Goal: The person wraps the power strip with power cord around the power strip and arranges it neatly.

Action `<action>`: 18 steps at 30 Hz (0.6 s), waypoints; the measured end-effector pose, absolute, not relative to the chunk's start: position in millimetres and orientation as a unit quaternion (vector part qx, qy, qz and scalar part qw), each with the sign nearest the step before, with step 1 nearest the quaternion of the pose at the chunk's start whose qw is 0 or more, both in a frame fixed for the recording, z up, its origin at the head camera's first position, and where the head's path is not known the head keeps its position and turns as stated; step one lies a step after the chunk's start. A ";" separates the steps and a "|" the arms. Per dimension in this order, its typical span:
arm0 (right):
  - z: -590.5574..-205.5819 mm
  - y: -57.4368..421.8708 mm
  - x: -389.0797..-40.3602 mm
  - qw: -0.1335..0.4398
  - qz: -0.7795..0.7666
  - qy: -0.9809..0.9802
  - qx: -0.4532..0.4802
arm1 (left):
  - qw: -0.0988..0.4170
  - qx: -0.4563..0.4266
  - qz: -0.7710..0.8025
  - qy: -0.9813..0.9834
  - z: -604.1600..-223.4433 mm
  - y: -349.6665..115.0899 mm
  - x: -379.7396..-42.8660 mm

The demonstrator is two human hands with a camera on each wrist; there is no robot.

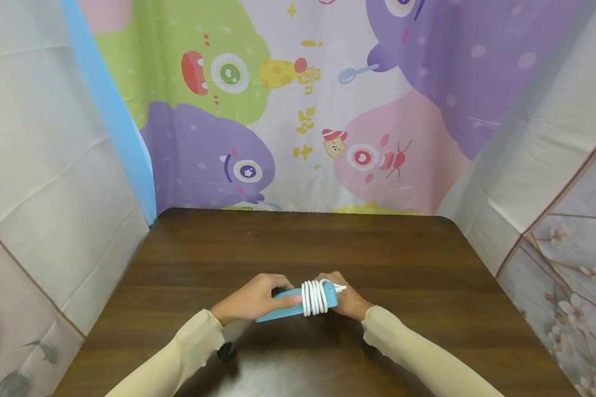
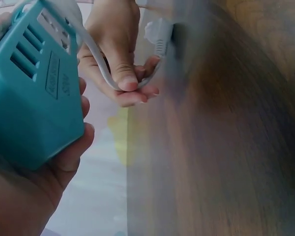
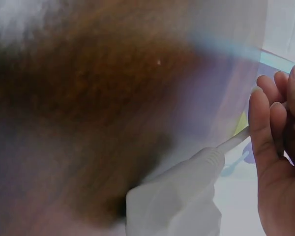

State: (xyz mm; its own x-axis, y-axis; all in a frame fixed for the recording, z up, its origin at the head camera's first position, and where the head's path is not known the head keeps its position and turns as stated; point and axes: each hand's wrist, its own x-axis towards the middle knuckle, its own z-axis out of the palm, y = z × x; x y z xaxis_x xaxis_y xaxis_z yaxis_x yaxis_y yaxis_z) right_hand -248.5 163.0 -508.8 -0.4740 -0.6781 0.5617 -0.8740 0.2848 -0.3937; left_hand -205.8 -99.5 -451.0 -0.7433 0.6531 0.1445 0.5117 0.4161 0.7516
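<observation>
My left hand (image 1: 253, 298) grips a blue power strip (image 1: 280, 315) above the table. White cord (image 1: 314, 298) is wound in several turns around the strip's right part. Slots and sockets show on the power strip (image 2: 34, 103) in the left wrist view. There, the thumb and fingers of my right hand (image 2: 114, 44) pinch the cord's loose end close to the plug (image 2: 161, 35). Large and pale, the plug (image 3: 174, 199) hangs beside my right hand (image 3: 273, 157) in the right wrist view. From the head, the strip partly hides the right hand.
A dark brown wooden table (image 1: 298, 242) lies beneath both hands. Behind it hangs a curtain (image 1: 298, 182) with cartoon monsters, and pale fabric panels (image 1: 54, 138) flank both sides. A small black object (image 1: 227, 352) is by the left cuff.
</observation>
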 end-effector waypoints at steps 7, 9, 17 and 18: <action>-500.0 156.4 -252.1 0.054 0.314 -0.844 0.432 | 0.127 0.391 0.404 0.818 -454.0 -101.1 -204.4; -498.6 155.5 -252.9 0.041 0.312 -0.851 0.421 | 0.133 0.397 0.400 0.816 -455.3 -101.3 -204.0; -496.1 153.3 -256.3 0.058 0.273 -0.873 0.401 | 0.091 0.423 0.327 0.840 -459.0 -99.7 -201.7; -495.7 152.9 -256.6 0.061 0.268 -0.875 0.400 | 0.085 0.425 0.311 0.846 -459.7 -98.9 -201.2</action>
State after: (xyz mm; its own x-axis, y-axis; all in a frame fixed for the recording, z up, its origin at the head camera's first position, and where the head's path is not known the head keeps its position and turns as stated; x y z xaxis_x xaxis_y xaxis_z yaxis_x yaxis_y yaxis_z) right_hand -256.6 152.9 -495.7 -0.6729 -0.6666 0.3207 -0.7319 0.5371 -0.4193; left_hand -201.2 -98.9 -459.7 -0.6245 0.7717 0.1199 0.6658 0.4458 0.5984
